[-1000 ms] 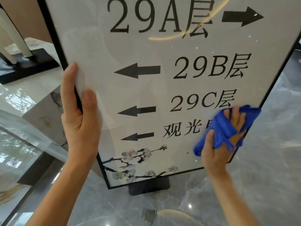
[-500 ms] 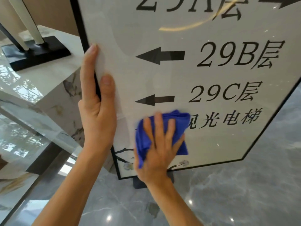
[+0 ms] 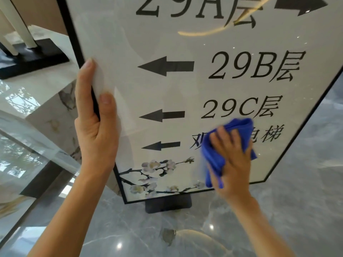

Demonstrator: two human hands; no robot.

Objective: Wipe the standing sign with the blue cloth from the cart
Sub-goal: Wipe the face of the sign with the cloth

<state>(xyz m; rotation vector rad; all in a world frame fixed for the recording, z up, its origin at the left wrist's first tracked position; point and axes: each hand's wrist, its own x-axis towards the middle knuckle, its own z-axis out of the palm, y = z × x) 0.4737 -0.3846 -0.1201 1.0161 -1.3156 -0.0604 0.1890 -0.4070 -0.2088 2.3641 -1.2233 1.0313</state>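
Note:
The standing sign (image 3: 185, 86) is a black-framed glass panel with arrows, floor numbers and a flower branch at the bottom. It fills most of the view and stands on a dark base (image 3: 168, 203). My left hand (image 3: 94, 127) grips the sign's left frame edge, thumb on the glass. My right hand (image 3: 230, 164) presses the folded blue cloth (image 3: 219, 156) flat against the lower right part of the glass, covering part of the bottom text line. The cart is out of view.
Glossy grey marble floor (image 3: 297, 201) lies below and to the right. On the left is a white marble ledge (image 3: 37, 80) bearing a black base (image 3: 33, 56) with white posts. A glass pane with a dark frame (image 3: 27, 154) runs along the lower left.
My right hand swept the cloth from the sign's right edge to the lower left, then back to the right over the bottom text line. My left hand kept its grip on the frame.

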